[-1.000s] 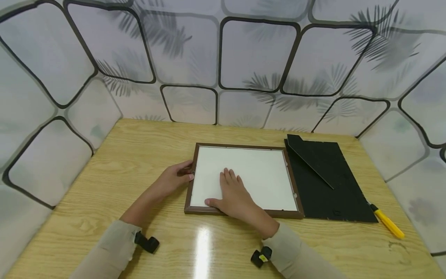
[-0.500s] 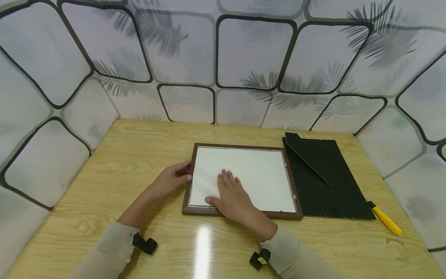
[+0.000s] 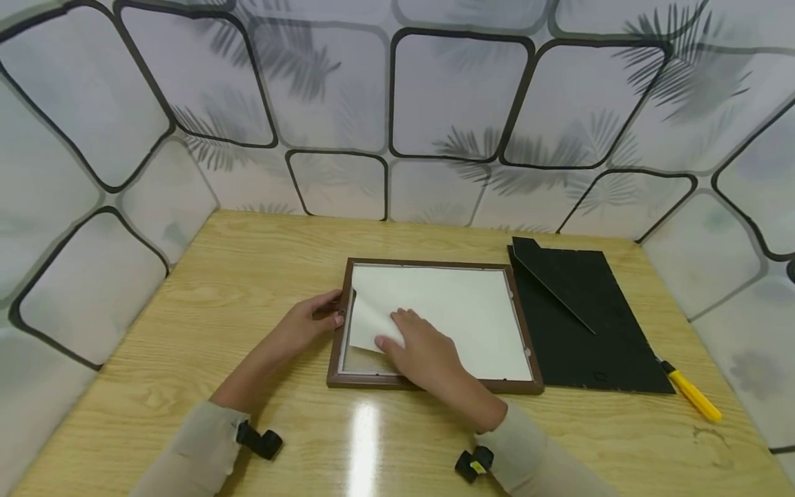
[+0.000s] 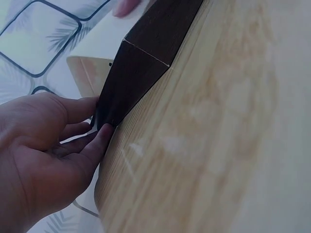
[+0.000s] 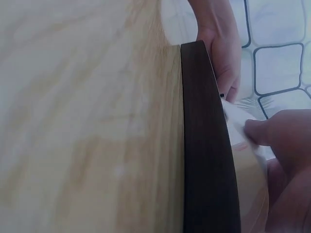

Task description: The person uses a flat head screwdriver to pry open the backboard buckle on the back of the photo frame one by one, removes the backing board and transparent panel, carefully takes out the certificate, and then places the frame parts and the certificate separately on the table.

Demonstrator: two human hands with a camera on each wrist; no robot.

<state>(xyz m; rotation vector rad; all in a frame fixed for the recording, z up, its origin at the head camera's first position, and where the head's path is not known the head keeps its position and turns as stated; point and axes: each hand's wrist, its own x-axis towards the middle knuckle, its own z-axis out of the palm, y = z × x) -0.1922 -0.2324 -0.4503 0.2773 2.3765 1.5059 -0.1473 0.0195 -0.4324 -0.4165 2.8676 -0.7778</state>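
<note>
A brown picture frame [image 3: 435,383] lies back side up on the table, with a white sheet of paper [image 3: 466,310] inside it. My left hand [image 3: 306,321] grips the frame's left side; in the left wrist view its fingers and thumb meet the dark edge. Over the lower left of the sheet, my right hand [image 3: 428,352] pinches the paper between thumb and curled fingers. The sheet's left part bows up, baring a strip inside the frame's lower left corner. In the right wrist view, the thumb [image 5: 256,131] lies against the raised paper.
A black backing board [image 3: 615,310] with a folding stand leg [image 3: 546,283] lies right of the frame. Beyond it is a yellow-handled tool [image 3: 694,395], its metal end partly under the board. A patterned wall covering [image 3: 335,183] encloses the wooden table [image 3: 267,276] behind and at both sides.
My right hand's fingers have curled in from lying flat on the sheet. The sheet's left edge has lifted and pulled away from the frame's lower left corner. My left hand stays at the frame.
</note>
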